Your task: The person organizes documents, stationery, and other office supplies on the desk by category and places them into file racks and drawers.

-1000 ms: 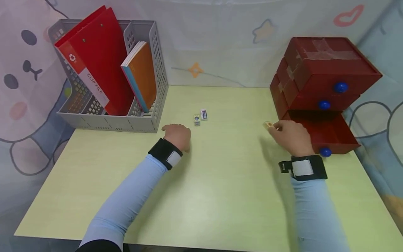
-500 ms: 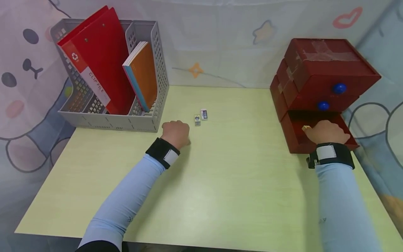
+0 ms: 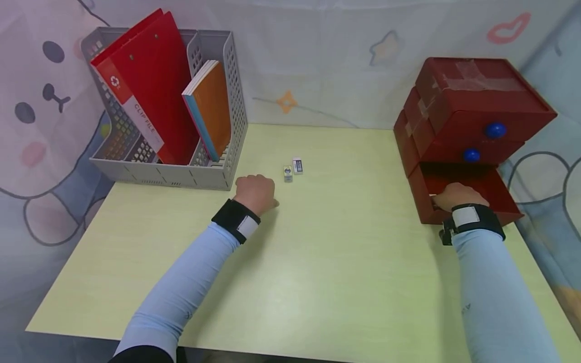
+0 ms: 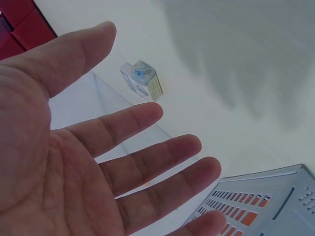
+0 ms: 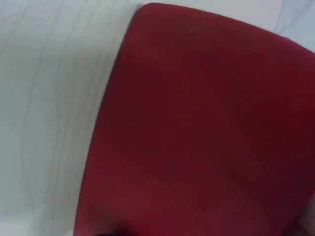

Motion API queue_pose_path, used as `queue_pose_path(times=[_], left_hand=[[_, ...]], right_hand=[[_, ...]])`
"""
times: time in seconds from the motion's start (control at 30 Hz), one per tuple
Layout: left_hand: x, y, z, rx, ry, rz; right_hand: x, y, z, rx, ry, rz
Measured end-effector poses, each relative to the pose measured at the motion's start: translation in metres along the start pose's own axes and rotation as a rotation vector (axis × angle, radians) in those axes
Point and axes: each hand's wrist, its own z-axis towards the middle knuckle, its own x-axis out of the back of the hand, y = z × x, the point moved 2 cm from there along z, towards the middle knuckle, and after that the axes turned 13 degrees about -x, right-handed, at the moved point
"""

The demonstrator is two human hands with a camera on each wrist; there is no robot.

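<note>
My right hand (image 3: pixel 460 195) is down inside the pulled-out bottom drawer (image 3: pixel 512 204) of a dark red drawer unit. A small pale block (image 3: pixel 432 197) shows at its fingertips, pinched there; most of the fingers are hidden. In the right wrist view the red drawer front (image 5: pixel 197 123) covers the hand. My left hand (image 3: pixel 255 194) hovers over the table, its fingers (image 4: pixel 147 167) loosely extended and holding nothing. Beyond it stand two small erasers, one with a yellowish label (image 3: pixel 288 174) and one white with a dark print (image 3: pixel 297 166).
A grey basket (image 3: pixel 159 175) at the back left holds a red clip file (image 3: pixel 154 96) and some books (image 3: pixel 211 111). The two upper drawers with blue knobs (image 3: pixel 496 130) are closed. A printed cloth (image 3: pixel 327 75) hangs behind the table (image 3: pixel 317 262).
My right hand has carried the small yellowish block from left of the drawer unit to over the open drawer, then lowered into it. The left hand has stayed nearly in place.
</note>
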Motion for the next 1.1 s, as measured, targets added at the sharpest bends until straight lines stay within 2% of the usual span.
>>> queue_pose_path(times=[0.1, 0.23, 0.6, 0.8, 0.9, 1.1], left_hand=[[-0.002, 0.0, 0.002, 0.007, -0.008, -0.004], [-0.003, -0.002, 0.004, 0.015, -0.011, -0.009], [-0.008, -0.01, 0.006, 0.031, -0.024, -0.039], [-0.011, -0.012, 0.014, 0.042, -0.015, -0.027], [-0.01, -0.011, 0.018, 0.032, 0.005, -0.02], [-0.01, -0.009, 0.025, 0.042, 0.042, -0.019]], right_hand=[[-0.002, 0.0, 0.004, 0.031, -0.003, -0.002], [-0.003, 0.0, 0.005, 0.028, 0.01, 0.001], [0.0, -0.007, -0.009, 0.044, 0.016, -0.013], [0.001, -0.007, -0.01, 0.032, 0.016, 0.005], [0.003, -0.005, -0.012, 0.022, 0.038, 0.006], [0.014, -0.016, -0.021, 0.066, 0.171, 0.024]])
